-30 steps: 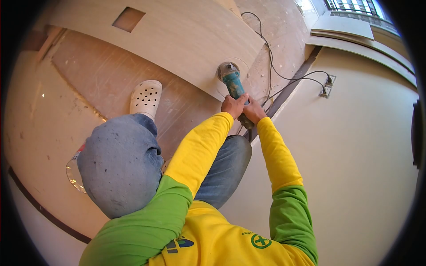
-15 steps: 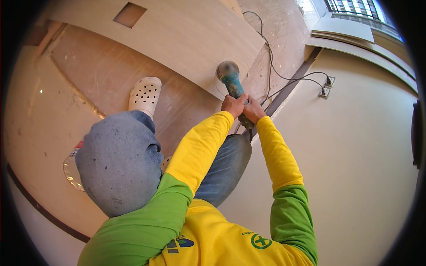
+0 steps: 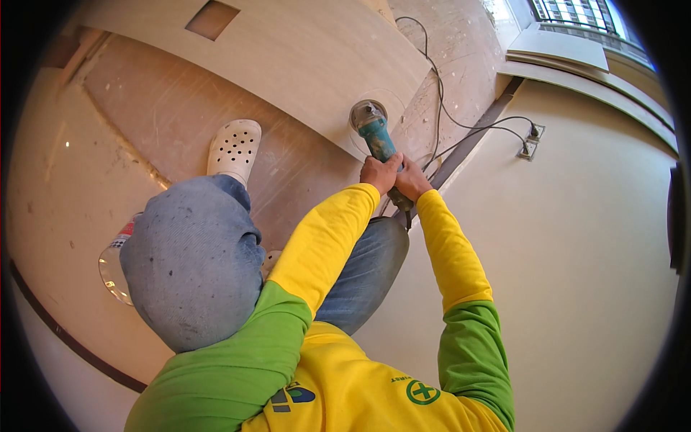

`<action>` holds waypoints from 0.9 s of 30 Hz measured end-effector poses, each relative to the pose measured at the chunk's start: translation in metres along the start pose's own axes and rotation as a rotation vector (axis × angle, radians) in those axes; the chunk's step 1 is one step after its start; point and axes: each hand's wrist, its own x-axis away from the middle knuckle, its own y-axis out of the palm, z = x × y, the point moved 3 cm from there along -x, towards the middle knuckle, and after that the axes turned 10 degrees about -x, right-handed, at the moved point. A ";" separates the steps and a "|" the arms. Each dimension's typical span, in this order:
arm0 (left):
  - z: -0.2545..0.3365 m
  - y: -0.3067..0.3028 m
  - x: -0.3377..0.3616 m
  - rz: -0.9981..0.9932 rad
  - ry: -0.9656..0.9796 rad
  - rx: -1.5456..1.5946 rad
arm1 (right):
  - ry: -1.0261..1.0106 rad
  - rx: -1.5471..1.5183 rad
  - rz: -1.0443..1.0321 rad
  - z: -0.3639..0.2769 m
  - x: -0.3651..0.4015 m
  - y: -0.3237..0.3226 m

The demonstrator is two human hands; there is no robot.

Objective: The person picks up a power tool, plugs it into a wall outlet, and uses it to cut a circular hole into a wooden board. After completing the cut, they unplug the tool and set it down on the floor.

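Observation:
A teal angle grinder lies between my two hands, its round head over the pale board, inside a faint circle marked near the board's corner. My left hand is wrapped round the left side of its body. On the right side, my right hand grips the same body, close against the left hand. The dark rear end of the tool and its cord show below the hands. Whether the disc touches the board is hard to tell.
The board has a square cutout. A black cable loops over the floor to a wall socket. A clear bottle lies left of my knee. My white clog rests below the board. Panels lie at upper right.
The grinder's head looks sharper than before and has barely moved. Both hands keep their grip. My left knee has shifted very slightly left, and more of the bottle shows.

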 end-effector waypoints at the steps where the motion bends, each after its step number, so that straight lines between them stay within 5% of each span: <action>1: -0.001 0.001 0.001 -0.002 0.006 -0.001 | -0.001 0.000 0.001 0.002 0.001 0.000; 27: -0.031 0.038 0.001 -0.065 0.033 0.234 | -0.095 0.239 -0.007 0.022 0.007 -0.012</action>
